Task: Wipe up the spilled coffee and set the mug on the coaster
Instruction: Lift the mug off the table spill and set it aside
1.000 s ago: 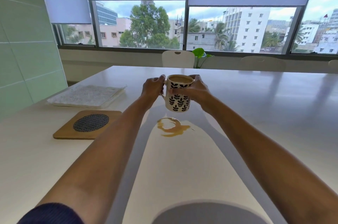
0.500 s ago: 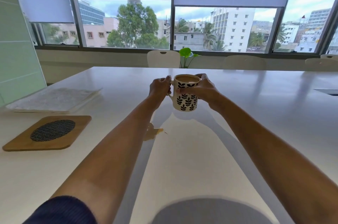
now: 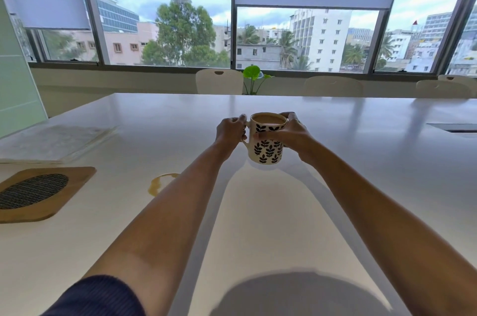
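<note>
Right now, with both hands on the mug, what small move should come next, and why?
Probably carry the mug level to the coaster on the left: the left hand and right hand both hold it, coffee stands near its rim, and the spill is not yet wiped.

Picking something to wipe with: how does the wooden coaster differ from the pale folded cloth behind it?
The coaster is brown wood with a dark woven inset; the folded cloth is whitish. The coaster is one board with rounded corners; the folded cloth shows stacked layers at its edge. The coaster lies nearer the person than the folded cloth. Both lie flat on the table, untouched.
</note>
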